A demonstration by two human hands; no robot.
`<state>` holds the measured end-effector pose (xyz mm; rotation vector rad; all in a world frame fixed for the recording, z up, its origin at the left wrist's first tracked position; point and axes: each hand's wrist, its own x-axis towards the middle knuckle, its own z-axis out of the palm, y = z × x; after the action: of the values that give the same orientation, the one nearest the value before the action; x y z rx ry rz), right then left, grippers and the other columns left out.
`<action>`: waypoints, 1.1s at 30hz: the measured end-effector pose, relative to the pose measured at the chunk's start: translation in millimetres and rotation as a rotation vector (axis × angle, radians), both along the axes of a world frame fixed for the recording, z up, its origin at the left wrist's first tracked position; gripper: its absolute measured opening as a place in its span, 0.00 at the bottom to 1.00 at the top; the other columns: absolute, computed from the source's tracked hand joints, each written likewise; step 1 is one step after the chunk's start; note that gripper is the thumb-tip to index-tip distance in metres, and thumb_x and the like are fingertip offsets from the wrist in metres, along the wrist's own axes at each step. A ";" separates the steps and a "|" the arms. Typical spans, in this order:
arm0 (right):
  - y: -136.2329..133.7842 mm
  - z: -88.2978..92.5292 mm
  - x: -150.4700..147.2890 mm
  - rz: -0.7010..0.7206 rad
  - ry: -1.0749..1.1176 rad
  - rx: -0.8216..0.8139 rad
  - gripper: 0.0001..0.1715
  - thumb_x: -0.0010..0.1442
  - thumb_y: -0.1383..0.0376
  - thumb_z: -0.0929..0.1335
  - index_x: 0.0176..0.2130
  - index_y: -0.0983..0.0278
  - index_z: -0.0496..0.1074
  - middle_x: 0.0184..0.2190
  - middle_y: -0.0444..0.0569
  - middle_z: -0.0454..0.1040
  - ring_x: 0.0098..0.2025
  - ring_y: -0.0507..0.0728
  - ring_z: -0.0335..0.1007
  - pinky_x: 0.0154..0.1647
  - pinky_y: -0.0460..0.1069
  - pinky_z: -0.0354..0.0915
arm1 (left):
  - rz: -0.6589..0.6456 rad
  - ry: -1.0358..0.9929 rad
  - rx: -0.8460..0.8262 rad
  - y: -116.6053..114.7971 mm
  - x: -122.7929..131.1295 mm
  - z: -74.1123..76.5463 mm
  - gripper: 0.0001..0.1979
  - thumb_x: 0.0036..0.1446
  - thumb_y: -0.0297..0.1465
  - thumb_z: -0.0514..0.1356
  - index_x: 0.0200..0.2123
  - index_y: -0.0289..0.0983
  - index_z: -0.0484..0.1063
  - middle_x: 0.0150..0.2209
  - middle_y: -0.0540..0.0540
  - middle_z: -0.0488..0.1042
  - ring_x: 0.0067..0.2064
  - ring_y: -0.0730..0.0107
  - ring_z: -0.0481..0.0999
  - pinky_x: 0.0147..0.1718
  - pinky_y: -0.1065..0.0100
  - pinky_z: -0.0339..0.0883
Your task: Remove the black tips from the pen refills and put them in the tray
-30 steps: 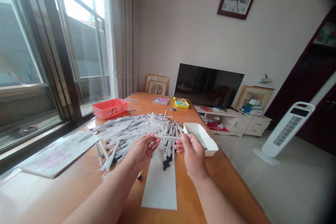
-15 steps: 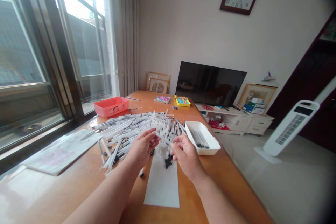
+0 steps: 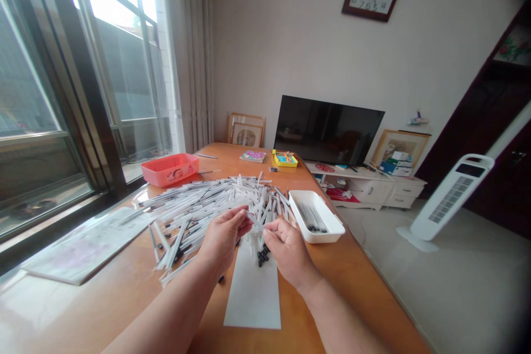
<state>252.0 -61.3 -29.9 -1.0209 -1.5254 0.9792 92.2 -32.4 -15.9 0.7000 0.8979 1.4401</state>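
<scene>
A thin translucent pen tube [image 3: 256, 222] spans the gap between my hands, above the table. My left hand [image 3: 224, 237] pinches one end with thumb and fingertips. The other end meets the closed fingertips of my right hand [image 3: 288, 246]; what exactly sits inside that pinch is partly hidden. Under and beyond my hands spreads a big heap of clear and white pen tubes [image 3: 207, 199], some with dark ends. Small black caps [image 3: 263, 256] lie by my right fingers, on a white paper strip [image 3: 252, 301].
To the right, a white plastic tray [image 3: 338, 228] holds several pens with black ends near the table's right edge. A red basket [image 3: 170, 171] stands at the back left. A flat booklet [image 3: 83, 251] lies left; a yellow box [image 3: 285, 159] and small book [image 3: 253, 156] are at the far end.
My hands have come closer together, the left fingers closing from a looser, spread pose. The whole view has shifted slightly, moving the scene a little leftward.
</scene>
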 end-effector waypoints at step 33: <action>1.4 22.6 25.5 -0.003 0.172 -0.223 0.26 0.64 0.45 0.64 0.40 0.65 0.72 0.20 0.43 0.72 0.17 0.48 0.59 0.19 0.44 0.51 | 0.098 -0.031 0.058 2.8 -9.6 7.0 0.18 0.47 0.31 0.72 0.43 0.34 0.77 0.33 0.47 0.78 0.34 0.73 0.78 0.43 0.68 0.73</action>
<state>277.5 -59.9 -7.3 -1.0635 -1.2934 1.2238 82.7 -29.6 -8.9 0.6832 0.8796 1.5655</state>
